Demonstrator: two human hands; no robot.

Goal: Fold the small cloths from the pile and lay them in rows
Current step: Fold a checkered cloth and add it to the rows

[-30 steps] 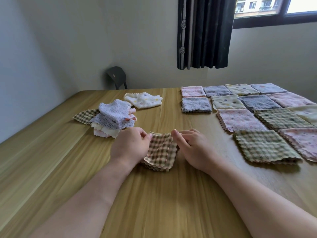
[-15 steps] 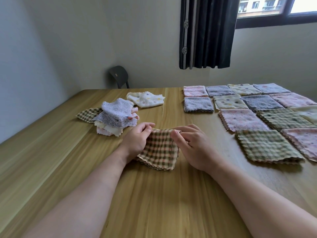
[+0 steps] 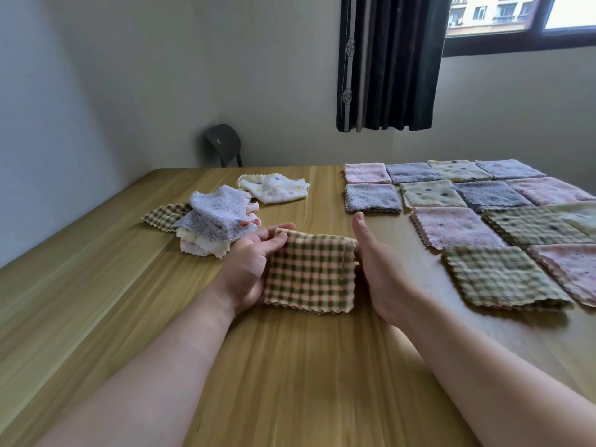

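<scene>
While open, both hands point(image 3: 246, 269) point(image 3: 382, 272) against cloth point(image 3: 311, 272).

Pale walls meet at the far left; a dark chair point(image 3: 223, 144) stands behind the wooden table point(image 3: 96, 285); a dark curtain point(image 3: 388, 62) flanks the daylit window point(image 3: 522, 17).

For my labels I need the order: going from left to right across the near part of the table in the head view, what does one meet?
Pile of cloths → left hand → checked cloth → right hand → folded green cloth.
</scene>
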